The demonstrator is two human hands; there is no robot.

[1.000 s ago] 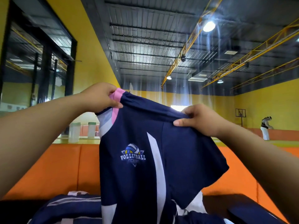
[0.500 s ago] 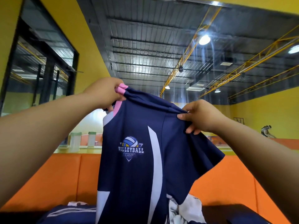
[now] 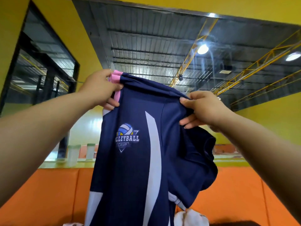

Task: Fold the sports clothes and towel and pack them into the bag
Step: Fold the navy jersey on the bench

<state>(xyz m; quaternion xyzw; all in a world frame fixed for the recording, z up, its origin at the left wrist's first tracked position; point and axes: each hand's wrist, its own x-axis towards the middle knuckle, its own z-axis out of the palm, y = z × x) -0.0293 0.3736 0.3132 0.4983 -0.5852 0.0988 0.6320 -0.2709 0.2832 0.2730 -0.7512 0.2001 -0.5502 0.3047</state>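
Head view: your left hand (image 3: 99, 88) and right hand (image 3: 203, 110) pinch the jersey (image 3: 138, 168) at its shoulders; it hangs lengthwise straight below.

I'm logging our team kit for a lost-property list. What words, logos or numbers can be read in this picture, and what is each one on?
"LLEYBALL": crest on the chest of the navy jersey; the opening letters are lost in a crease.
"CAMP": same crest, in the banner just below.
White cloth at the bottom edge: a tiny dark mark, too small to read.
No other text or numbers show.
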